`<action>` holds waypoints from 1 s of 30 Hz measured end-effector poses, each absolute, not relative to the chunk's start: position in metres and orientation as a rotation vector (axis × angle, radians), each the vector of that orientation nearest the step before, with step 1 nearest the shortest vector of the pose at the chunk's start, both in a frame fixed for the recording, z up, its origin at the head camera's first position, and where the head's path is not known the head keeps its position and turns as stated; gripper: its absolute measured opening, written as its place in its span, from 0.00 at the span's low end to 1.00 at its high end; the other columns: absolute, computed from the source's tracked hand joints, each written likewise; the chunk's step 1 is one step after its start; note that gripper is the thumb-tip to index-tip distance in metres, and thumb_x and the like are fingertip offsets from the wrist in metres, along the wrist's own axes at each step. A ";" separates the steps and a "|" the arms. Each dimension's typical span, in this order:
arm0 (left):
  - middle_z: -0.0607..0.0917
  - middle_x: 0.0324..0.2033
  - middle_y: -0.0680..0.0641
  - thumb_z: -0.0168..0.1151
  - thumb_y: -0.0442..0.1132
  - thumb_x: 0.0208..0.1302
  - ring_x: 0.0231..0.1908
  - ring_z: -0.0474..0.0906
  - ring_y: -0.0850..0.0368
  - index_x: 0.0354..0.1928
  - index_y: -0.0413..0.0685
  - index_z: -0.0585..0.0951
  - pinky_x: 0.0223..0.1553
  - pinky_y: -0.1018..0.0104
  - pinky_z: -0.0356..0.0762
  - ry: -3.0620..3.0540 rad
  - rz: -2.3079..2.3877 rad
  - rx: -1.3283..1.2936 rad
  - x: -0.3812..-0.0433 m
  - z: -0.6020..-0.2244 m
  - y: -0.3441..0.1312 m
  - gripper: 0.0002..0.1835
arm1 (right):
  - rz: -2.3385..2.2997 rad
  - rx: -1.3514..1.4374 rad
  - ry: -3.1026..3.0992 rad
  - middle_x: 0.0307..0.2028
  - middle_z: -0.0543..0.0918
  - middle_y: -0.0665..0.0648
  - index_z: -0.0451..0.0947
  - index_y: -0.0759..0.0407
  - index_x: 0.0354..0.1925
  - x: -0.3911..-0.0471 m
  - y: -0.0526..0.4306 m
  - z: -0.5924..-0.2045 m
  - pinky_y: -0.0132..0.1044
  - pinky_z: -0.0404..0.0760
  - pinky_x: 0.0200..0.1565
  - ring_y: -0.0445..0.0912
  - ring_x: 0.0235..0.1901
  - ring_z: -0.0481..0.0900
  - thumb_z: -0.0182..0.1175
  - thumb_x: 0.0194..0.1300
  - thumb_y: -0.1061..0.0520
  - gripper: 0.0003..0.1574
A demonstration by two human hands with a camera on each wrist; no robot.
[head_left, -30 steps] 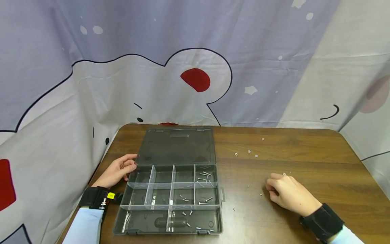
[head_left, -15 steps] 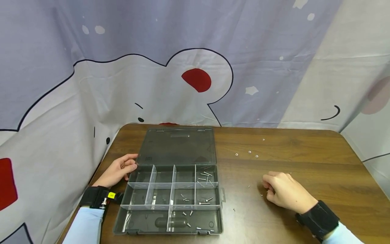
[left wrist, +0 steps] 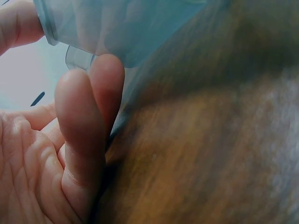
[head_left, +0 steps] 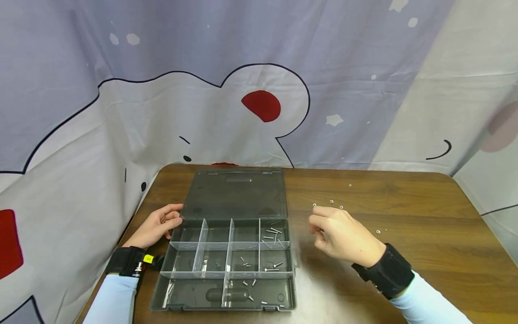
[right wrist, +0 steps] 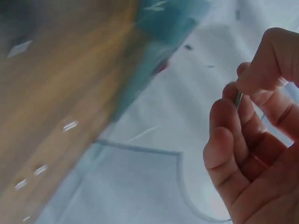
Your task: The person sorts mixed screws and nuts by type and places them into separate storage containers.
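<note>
A grey see-through compartment box (head_left: pixel 194 288) lies with its lid (head_left: pixel 238 193) folded back. At its left side by the hinge, my left hand (head_left: pixel 151 227) holds the edge between thumb and fingers. The left wrist view shows fingertips (left wrist: pixel 74 93) against the translucent wall (left wrist: pixel 140 28). My right hand (head_left: pixel 344 236) is raised right of the box, thumb and forefinger pinched together. Between them a thin metal screw (right wrist: pixel 238 99) shows in the right wrist view, mostly hidden by the fingers. Silver screws (head_left: pixel 273 231) lie in several right-hand and front compartments.
Small nuts (head_left: pixel 332 201) are scattered on the wooden table (head_left: pixel 425 211) behind the right hand, with another nut (head_left: pixel 378 231) to its right. A tiny screw (head_left: pixel 311 277) lies just right of the box. A patterned curtain (head_left: pixel 344 90) hangs along the table's back edge.
My right hand has moved left from the right part of the table toward the box, uncovering a nut behind it. My left hand stays at the box's edge.
</note>
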State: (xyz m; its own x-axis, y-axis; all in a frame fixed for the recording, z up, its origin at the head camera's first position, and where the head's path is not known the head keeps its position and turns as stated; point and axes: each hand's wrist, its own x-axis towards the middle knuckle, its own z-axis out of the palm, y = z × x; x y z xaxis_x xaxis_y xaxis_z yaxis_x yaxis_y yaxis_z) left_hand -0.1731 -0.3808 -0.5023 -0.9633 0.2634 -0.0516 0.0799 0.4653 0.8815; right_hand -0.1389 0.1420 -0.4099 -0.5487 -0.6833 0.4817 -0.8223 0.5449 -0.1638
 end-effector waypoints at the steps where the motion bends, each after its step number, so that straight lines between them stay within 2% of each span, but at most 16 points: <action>1: 0.83 0.44 0.42 0.60 0.41 0.77 0.30 0.78 0.61 0.75 0.36 0.66 0.28 0.64 0.82 2.530 1.507 0.303 -0.173 -0.502 -0.381 0.30 | 0.548 1.263 -2.406 0.25 0.68 0.43 0.71 0.49 0.24 -0.139 0.134 -0.406 0.23 0.67 0.26 0.31 0.23 0.63 0.60 0.38 0.72 0.19; 7: 0.83 0.44 0.42 0.60 0.41 0.77 0.30 0.78 0.61 0.75 0.35 0.66 0.28 0.64 0.82 2.524 1.514 0.309 -0.174 -0.502 -0.381 0.30 | 0.641 1.434 -2.304 0.27 0.73 0.44 0.77 0.50 0.27 -0.139 0.089 -0.386 0.23 0.70 0.29 0.33 0.26 0.67 0.62 0.45 0.72 0.17; 14: 0.84 0.43 0.48 0.59 0.40 0.77 0.30 0.78 0.61 0.74 0.33 0.66 0.28 0.65 0.82 2.534 1.512 0.307 -0.174 -0.501 -0.382 0.30 | 0.652 1.580 -2.168 0.29 0.73 0.45 0.78 0.50 0.29 -0.134 0.045 -0.371 0.24 0.73 0.34 0.35 0.28 0.70 0.64 0.50 0.71 0.16; 20: 0.83 0.44 0.43 0.59 0.41 0.78 0.30 0.78 0.62 0.75 0.33 0.65 0.28 0.65 0.82 2.525 1.506 0.317 -0.175 -0.502 -0.381 0.31 | 0.652 1.628 -2.155 0.28 0.72 0.45 0.78 0.51 0.29 -0.131 0.022 -0.367 0.25 0.71 0.35 0.36 0.28 0.69 0.65 0.52 0.70 0.14; 22: 0.83 0.45 0.42 0.59 0.41 0.78 0.30 0.78 0.62 0.75 0.33 0.64 0.28 0.64 0.82 2.520 1.509 0.316 -0.175 -0.501 -0.381 0.31 | 0.636 1.650 -2.196 0.32 0.76 0.45 0.81 0.51 0.35 -0.130 0.019 -0.367 0.27 0.75 0.38 0.37 0.32 0.73 0.67 0.56 0.66 0.11; 23: 0.83 0.45 0.41 0.59 0.41 0.78 0.30 0.78 0.62 0.75 0.34 0.65 0.28 0.64 0.82 2.518 1.509 0.315 -0.175 -0.501 -0.381 0.31 | 0.607 1.663 -2.239 0.38 0.79 0.46 0.83 0.50 0.42 -0.129 0.018 -0.367 0.28 0.78 0.43 0.37 0.37 0.77 0.69 0.59 0.61 0.12; 25: 0.83 0.45 0.41 0.59 0.41 0.78 0.31 0.78 0.61 0.75 0.34 0.64 0.28 0.64 0.82 2.514 1.508 0.314 -0.175 -0.501 -0.380 0.31 | 0.545 1.703 -2.351 0.57 0.81 0.51 0.79 0.51 0.61 -0.126 0.020 -0.369 0.37 0.80 0.58 0.43 0.56 0.80 0.71 0.63 0.48 0.29; 26: 0.82 0.45 0.40 0.59 0.41 0.78 0.31 0.78 0.61 0.75 0.34 0.64 0.29 0.64 0.82 2.514 1.507 0.313 -0.175 -0.501 -0.380 0.31 | 0.510 1.720 -2.409 0.68 0.76 0.53 0.72 0.50 0.70 -0.125 0.021 -0.370 0.42 0.77 0.65 0.47 0.66 0.75 0.70 0.64 0.40 0.41; 28: 0.82 0.46 0.40 0.59 0.41 0.78 0.31 0.78 0.61 0.75 0.35 0.65 0.29 0.64 0.82 2.515 1.506 0.305 -0.174 -0.501 -0.381 0.31 | 0.442 1.744 -2.505 0.81 0.56 0.55 0.55 0.47 0.81 -0.122 0.025 -0.372 0.51 0.66 0.75 0.52 0.81 0.56 0.66 0.62 0.27 0.60; 30: 0.82 0.46 0.40 0.59 0.41 0.78 0.30 0.78 0.61 0.75 0.35 0.65 0.29 0.65 0.82 2.515 1.507 0.302 -0.174 -0.502 -0.382 0.31 | 0.418 1.747 -2.554 0.84 0.44 0.54 0.46 0.46 0.84 -0.119 0.029 -0.375 0.55 0.58 0.79 0.53 0.83 0.43 0.62 0.61 0.21 0.68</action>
